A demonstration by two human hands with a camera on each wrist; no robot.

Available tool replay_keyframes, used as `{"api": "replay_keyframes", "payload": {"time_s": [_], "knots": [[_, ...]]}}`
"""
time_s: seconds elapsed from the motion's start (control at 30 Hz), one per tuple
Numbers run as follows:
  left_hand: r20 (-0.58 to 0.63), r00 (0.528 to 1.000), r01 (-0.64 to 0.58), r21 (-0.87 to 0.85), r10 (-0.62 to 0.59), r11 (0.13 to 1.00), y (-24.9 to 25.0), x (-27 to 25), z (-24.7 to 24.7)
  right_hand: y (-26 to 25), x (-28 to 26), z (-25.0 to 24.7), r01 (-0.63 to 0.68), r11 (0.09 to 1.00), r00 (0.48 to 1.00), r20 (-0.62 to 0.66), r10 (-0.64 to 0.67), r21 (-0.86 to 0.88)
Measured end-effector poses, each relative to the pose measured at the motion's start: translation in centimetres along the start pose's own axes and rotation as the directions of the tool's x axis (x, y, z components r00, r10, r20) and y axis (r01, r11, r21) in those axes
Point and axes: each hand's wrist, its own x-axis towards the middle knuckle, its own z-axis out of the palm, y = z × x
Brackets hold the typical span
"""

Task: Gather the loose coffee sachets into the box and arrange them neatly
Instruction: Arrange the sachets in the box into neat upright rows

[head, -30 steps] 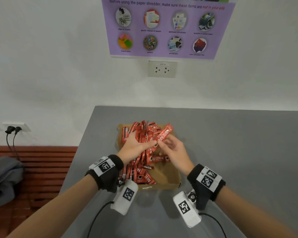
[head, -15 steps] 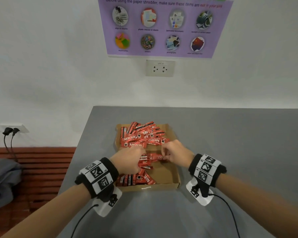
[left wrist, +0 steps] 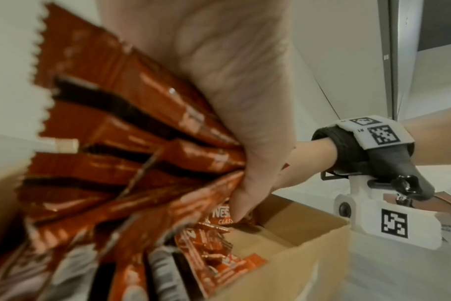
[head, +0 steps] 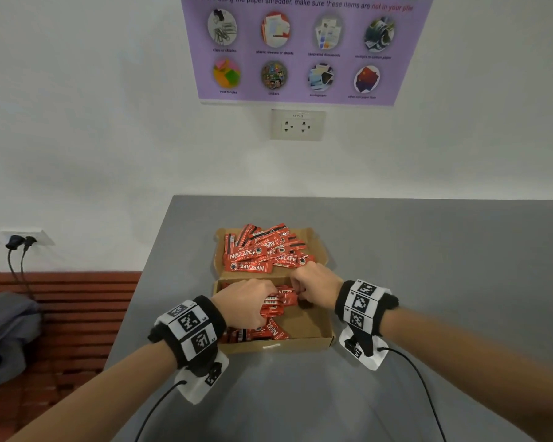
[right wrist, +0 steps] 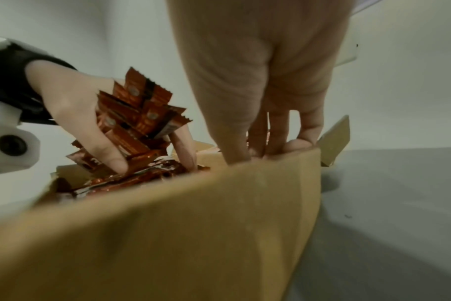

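Leftmost, a grey bundle of cloth (head: 4,333) lay on a red slatted bench (head: 87,301), under a wall socket with two black plugs (head: 20,241) in it. Beside the bench stood the grey tabletop (head: 428,250), and near its left edge sat an open cardboard box (head: 304,342) with its flat lid (head: 316,247) folded away from the person. On that lid lay a loose heap of sachets (head: 262,253), red with white lettering, criss-crossed over one another. Within the box, the left hand (head: 245,303) gripped a fanned bundle of sachets (left wrist: 131,142), thumb on one side and fingers on the other, their serrated ends sticking up above the palm; more flat sachets (head: 262,333) rested on the box floor along its left and near sides. Just to the right, close enough that the knuckles nearly met, the right hand (head: 316,283) reached down into the box with its fingers (right wrist: 278,132) pointing downward behind the near cardboard wall; whether they pinched a sachet could not be told, since the tips were hidden. Both wrists carried black bands with white marker tags. Above, on the white wall, hung a double socket (head: 297,124) and a purple poster (head: 304,49) about paper shredder use.
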Motion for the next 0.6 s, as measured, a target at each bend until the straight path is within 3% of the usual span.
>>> {"api": "replay_keyframes", "payload": {"time_s": [0.3,0.43,0.53,0.6], "knots": [[0.073,0.997,0.029,-0.02,-0.028,0.999,0.3,0.3,0.1,0.2,0.0,0.1,-0.008,0.999,1.0,-0.016,0.008,0.044],[-0.035,0.999,0.03,-0.198,-0.037,0.98,0.4,0.1,0.0,0.2,-0.2,-0.6,0.0,0.995,0.999,-0.036,0.004,0.098],[-0.169,0.974,0.058,-0.454,-0.15,0.889,0.3,-0.3,-0.9,-0.2,-1.0,-1.9,0.047,0.949,0.979,-0.204,0.019,0.311],[-0.179,0.968,0.049,-0.545,-0.174,0.837,0.3,-0.5,-1.5,-1.1,-1.7,-2.5,0.142,0.873,0.945,-0.327,0.021,0.466]]}}
